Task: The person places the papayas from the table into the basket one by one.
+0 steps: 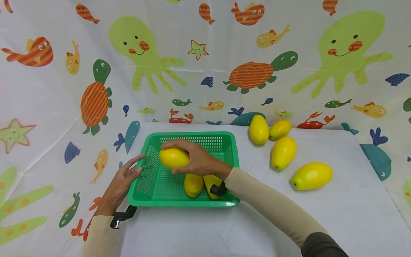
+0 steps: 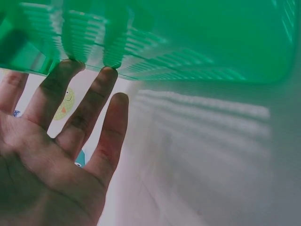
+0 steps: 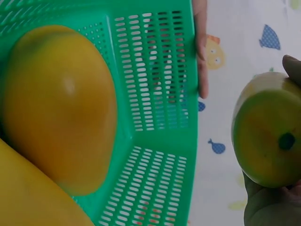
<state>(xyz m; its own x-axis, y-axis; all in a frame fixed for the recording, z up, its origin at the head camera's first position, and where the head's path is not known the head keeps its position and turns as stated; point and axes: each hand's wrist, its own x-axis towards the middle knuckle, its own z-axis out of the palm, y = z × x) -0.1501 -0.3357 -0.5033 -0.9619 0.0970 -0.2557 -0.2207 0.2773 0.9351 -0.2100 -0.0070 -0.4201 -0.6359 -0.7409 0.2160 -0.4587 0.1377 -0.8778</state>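
Observation:
My right hand [image 1: 200, 159] holds a yellow papaya [image 1: 173, 158] over the green plastic basket [image 1: 179, 204], thumb on the near side and fingers across the far side. In the right wrist view, the held papaya [image 3: 268, 136] shows a greenish end with a dark stem spot. Two more papayas lie inside the basket, one [image 1: 193, 185] under the right hand and another [image 1: 212, 184] partly hidden by the right wrist. My left hand [image 1: 120, 184] is at the basket's left side, its fairly straight fingers [image 2: 96, 101] against the slotted outer wall.
Several papayas lie on the white-covered table to the basket's right: one upright-looking [image 1: 259, 129], a small one [image 1: 280, 129], one nearer [image 1: 284, 152] and one farthest right [image 1: 312, 176]. A cloth backdrop [image 1: 205, 35] printed with sea animals rises behind the table.

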